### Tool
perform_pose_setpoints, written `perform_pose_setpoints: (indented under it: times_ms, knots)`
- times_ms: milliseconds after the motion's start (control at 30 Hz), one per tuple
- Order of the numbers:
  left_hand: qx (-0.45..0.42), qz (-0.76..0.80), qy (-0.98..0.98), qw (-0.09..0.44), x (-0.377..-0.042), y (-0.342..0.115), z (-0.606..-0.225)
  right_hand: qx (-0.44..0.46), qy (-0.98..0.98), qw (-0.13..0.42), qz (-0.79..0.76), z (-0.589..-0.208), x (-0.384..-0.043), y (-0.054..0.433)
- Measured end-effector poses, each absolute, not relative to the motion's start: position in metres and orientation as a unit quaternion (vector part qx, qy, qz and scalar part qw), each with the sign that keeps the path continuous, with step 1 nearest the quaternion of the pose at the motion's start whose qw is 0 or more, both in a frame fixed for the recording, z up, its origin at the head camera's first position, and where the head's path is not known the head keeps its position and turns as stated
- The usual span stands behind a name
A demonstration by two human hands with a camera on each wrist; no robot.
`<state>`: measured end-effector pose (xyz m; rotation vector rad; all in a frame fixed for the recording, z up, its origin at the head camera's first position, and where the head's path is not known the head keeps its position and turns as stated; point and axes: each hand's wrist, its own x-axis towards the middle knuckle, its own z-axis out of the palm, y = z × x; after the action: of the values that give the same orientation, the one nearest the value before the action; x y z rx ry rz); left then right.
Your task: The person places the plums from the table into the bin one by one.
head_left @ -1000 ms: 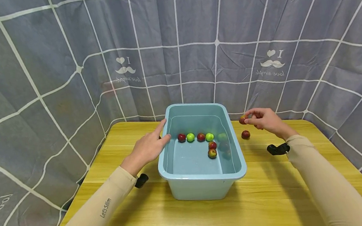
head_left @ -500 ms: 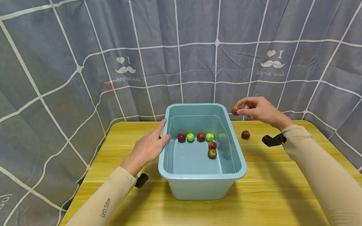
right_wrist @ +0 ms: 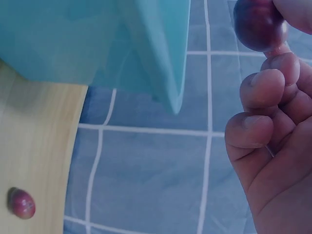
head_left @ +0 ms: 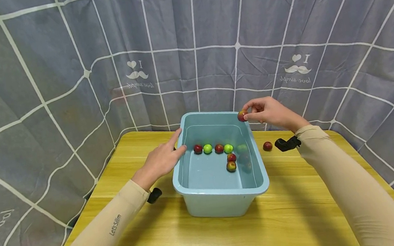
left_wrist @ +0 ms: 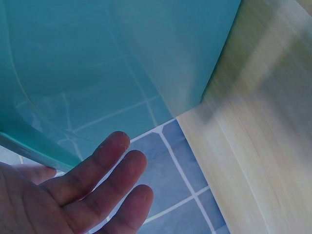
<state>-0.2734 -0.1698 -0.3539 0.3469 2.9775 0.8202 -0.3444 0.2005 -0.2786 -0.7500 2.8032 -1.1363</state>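
A light blue plastic tub point(head_left: 216, 194) stands on the table. My left hand point(head_left: 161, 159) touches its left rim with index finger and thumb; in the left wrist view the other fingers point(left_wrist: 105, 190) lie loosely outside the wall. My right hand point(head_left: 270, 111) pinches a small round red fruit point(head_left: 242, 115) between thumb and fingertips, overlapping the tub's back right corner. The same fruit point(right_wrist: 260, 24) shows dark and shiny in the right wrist view, with the lower fingers curled. Inside the tub lie several small fruits, among them a green one point(head_left: 207, 149) and a red one point(head_left: 198, 149).
Another small red fruit point(head_left: 267, 146) lies on the wooden table point(head_left: 152, 241), right of the tub. A grey curtain point(head_left: 173, 73) with white grid lines hangs behind the table and on both sides. Black wrist devices point(head_left: 287, 144) stick out beneath the sleeves.
My right hand has carried the pinched red fruit up and leftward, from beside the table fruit to the tub's back right corner. My left hand stays on the rim.
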Motion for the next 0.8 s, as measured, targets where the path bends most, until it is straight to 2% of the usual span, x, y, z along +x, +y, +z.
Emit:
perform_pose_setpoints:
  times_ms: [800]
  knots:
    - [0.113,0.258,0.959,0.018,-0.275,-0.170,-0.354,-0.300,0.904,0.106,-0.286,-0.259,-0.362,0.130]
